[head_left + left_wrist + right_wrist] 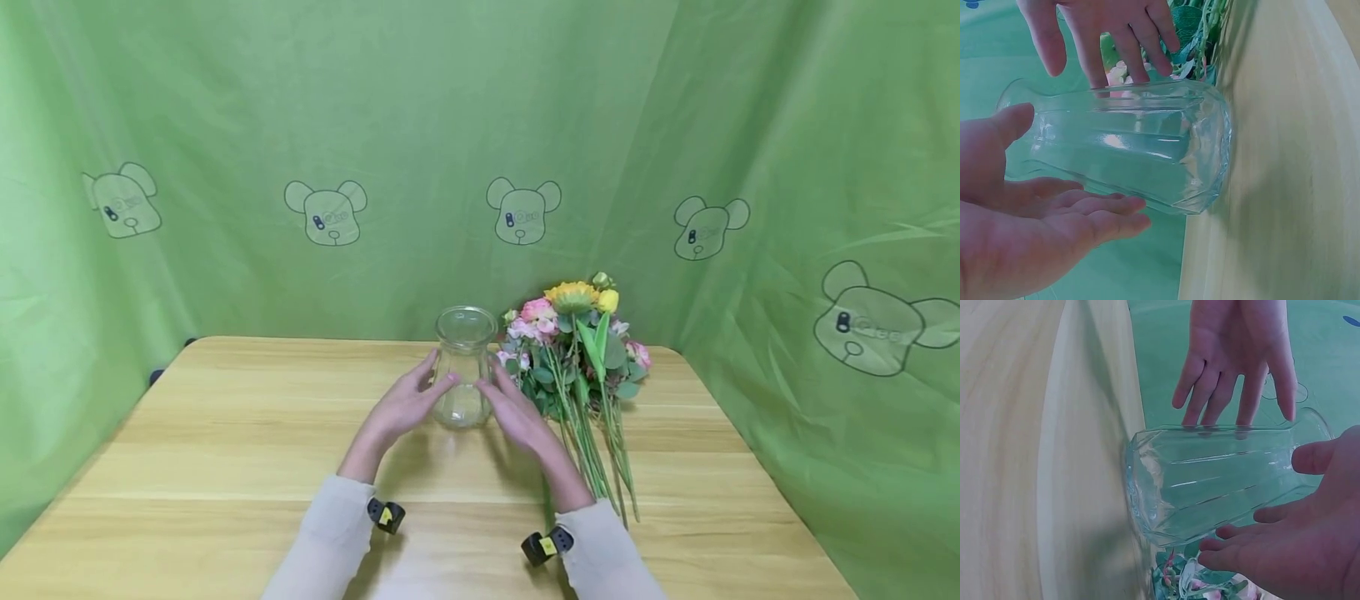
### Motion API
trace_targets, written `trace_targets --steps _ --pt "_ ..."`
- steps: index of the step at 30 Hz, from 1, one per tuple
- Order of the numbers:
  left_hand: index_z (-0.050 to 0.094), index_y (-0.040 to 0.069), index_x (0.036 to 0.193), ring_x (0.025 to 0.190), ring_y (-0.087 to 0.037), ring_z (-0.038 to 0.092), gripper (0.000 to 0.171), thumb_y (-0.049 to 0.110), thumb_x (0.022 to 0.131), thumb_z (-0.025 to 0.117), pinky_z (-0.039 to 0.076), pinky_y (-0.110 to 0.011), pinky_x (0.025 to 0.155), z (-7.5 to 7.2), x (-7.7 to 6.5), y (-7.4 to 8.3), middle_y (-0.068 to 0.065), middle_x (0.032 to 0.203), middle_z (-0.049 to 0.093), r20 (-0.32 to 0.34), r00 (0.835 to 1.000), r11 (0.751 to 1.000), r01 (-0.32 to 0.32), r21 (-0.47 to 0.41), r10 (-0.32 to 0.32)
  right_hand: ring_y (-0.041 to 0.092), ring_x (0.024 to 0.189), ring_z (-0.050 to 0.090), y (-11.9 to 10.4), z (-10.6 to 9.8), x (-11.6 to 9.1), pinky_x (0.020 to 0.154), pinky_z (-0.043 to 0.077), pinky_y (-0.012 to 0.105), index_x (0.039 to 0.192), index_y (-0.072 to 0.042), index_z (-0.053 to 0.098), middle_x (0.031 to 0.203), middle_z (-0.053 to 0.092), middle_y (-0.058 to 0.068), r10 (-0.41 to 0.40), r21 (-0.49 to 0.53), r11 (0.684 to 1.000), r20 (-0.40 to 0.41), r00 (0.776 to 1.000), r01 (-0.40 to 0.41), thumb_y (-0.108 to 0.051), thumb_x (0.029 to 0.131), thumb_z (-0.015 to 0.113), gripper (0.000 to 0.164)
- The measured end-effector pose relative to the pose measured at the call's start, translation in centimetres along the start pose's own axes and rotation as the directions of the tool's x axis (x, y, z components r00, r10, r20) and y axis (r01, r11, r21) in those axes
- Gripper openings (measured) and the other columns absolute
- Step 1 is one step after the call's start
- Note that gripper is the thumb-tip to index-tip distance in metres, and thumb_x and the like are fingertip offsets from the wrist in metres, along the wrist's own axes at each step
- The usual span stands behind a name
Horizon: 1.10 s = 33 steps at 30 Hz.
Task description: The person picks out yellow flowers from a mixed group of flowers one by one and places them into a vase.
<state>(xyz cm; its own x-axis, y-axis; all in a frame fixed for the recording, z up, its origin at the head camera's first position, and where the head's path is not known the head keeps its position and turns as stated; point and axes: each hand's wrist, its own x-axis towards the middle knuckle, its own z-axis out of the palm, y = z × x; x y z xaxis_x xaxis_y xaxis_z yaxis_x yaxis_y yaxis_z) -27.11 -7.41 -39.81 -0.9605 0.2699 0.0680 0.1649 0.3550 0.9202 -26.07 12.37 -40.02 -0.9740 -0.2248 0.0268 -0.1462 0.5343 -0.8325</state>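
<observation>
A clear glass vase (461,411) with a flared rim stands upright on the wooden table (225,433). On its left side is my left hand (406,403), thumb apart and fingers nearly straight along the glass. My right hand (516,414) mirrors it on the right side, its fingers also extended. In the left wrist view, the fingertips of the right hand (1119,28) come up to the vase wall (1122,140). Whether either palm touches the glass I cannot tell.
A bunch of flowers (542,327), pink and yellow with green leaves, lies right of the vase. Its long stems (588,450) point toward the table's front, close to my right forearm. Green curtain (427,108) with bear-head prints hangs behind and at both sides.
</observation>
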Motion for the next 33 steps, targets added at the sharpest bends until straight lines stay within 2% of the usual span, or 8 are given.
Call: trace_targets --steps 4,7,11,13,16,20,26,33 --pt "0.030 0.014 0.153 0.129 -0.033 0.041 0.071 0.055 0.098 0.049 0.036 -0.058 0.107 -0.2 0.0 0.0 -0.017 0.147 0.040 -0.045 0.999 1.000 0.017 -0.022 -0.018 0.039 0.138 0.020 -0.1 -0.2 -0.2 0.107 0.013 0.074 0.157 -0.020 0.014 0.159 0.016 0.008 0.008 0.031 0.999 -0.028 1.000 -0.008 -0.047 0.106 0.031 0.060" --pt "0.033 0.015 0.151 0.126 -0.034 0.045 0.069 0.056 0.099 0.047 0.039 -0.057 0.105 -0.4 0.0 0.1 -0.017 0.148 0.038 -0.055 0.998 0.998 0.023 -0.063 -0.027 0.040 0.130 0.037 -0.2 -0.4 -0.3 0.106 0.023 0.072 0.156 -0.020 0.021 0.157 0.023 0.010 0.030 0.066 0.997 -0.055 0.998 -0.026 -0.048 0.105 0.031 0.059" --pt "0.033 0.015 0.151 0.119 -0.036 0.051 0.074 0.064 0.097 0.042 0.045 -0.055 0.102 -0.6 0.2 0.1 -0.019 0.147 0.039 -0.031 0.999 0.990 0.036 -0.133 -0.040 0.037 0.108 0.058 -0.4 -1.0 -0.4 0.100 0.039 0.066 0.154 -0.019 0.029 0.140 0.048 0.018 0.068 0.067 0.996 -0.085 0.994 -0.062 -0.056 0.104 0.027 0.062" --pt "0.035 0.013 0.150 0.116 -0.036 0.054 0.076 0.066 0.096 0.040 0.047 -0.055 0.100 -0.8 0.2 0.2 -0.020 0.143 0.044 -0.021 0.999 0.988 0.043 -0.150 -0.047 0.034 0.104 0.060 -0.5 -1.2 -0.5 0.098 0.043 0.063 0.152 -0.018 0.033 0.127 0.058 0.019 0.085 0.058 0.995 -0.091 0.992 -0.080 -0.060 0.103 0.025 0.065" --pt "0.040 0.010 0.147 0.113 -0.038 0.055 0.078 0.068 0.095 0.038 0.050 -0.054 0.096 -0.9 0.1 0.3 -0.024 0.138 0.048 -0.019 0.998 0.987 0.052 -0.152 -0.055 0.030 0.100 0.061 -0.6 -1.4 -0.4 0.095 0.047 0.060 0.150 -0.018 0.038 0.118 0.063 0.016 0.102 0.059 0.994 -0.099 0.990 -0.097 -0.062 0.102 0.025 0.067" --pt "0.041 0.010 0.146 0.108 -0.037 0.058 0.077 0.068 0.096 0.036 0.056 -0.049 0.089 -0.9 0.0 0.4 -0.027 0.133 0.050 -0.039 0.997 0.990 0.055 -0.132 -0.061 0.027 0.099 0.061 -0.7 -1.4 -0.5 0.093 0.049 0.057 0.149 -0.017 0.039 0.114 0.064 0.015 0.103 0.054 0.994 -0.105 0.989 -0.098 -0.063 0.101 0.026 0.068" --pt "0.047 0.013 0.143 0.100 -0.034 0.062 0.074 0.068 0.096 0.035 0.059 -0.045 0.081 -0.9 -0.3 0.7 -0.026 0.126 0.055 -0.049 0.997 0.993 0.054 -0.109 -0.060 0.031 0.098 0.062 -0.6 -1.7 -0.6 0.092 0.051 0.053 0.142 -0.016 0.048 0.108 0.065 0.017 0.085 0.073 0.994 -0.105 0.991 -0.078 -0.071 0.097 0.020 0.078" --pt "0.050 0.011 0.139 0.093 -0.032 0.065 0.074 0.068 0.095 0.038 0.060 -0.046 0.079 -1.4 -0.4 0.9 -0.024 0.118 0.060 -0.037 0.999 0.993 0.034 -0.117 -0.039 0.032 0.094 0.063 -0.9 -1.9 -0.6 0.089 0.052 0.054 0.137 -0.011 0.053 0.103 0.066 0.017 0.066 0.073 0.996 -0.100 0.993 -0.059 -0.070 0.098 0.015 0.081"
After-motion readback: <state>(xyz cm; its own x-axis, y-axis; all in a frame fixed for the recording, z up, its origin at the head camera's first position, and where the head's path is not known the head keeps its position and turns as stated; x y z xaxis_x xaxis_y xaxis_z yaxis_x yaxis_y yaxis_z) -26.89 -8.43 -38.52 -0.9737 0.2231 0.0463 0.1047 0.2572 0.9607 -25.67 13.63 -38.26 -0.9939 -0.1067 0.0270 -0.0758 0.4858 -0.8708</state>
